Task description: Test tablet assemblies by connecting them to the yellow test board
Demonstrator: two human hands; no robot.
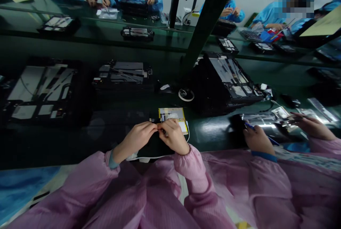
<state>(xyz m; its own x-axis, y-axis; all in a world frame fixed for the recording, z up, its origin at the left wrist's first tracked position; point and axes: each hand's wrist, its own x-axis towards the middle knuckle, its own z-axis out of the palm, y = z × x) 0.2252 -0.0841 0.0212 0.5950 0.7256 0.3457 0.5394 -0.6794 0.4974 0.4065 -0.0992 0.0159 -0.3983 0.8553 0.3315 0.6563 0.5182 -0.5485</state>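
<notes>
My left hand (138,137) and my right hand (174,136) meet fingertip to fingertip at the near edge of the green bench, both pinched on a tiny part that I cannot make out. They hover over a dark flat panel (153,147) with a white cable along its near edge. Just beyond my fingers lies a small yellow and white board (173,114). Pink sleeves cover both my arms.
Opened black devices (42,92) (124,74) (229,80) stand across the bench, with a tape roll (186,94) between them. A dark post (207,19) rises at centre. A co-worker's hands (258,138) in pink sleeves work at my right. People in blue sit across the far bench.
</notes>
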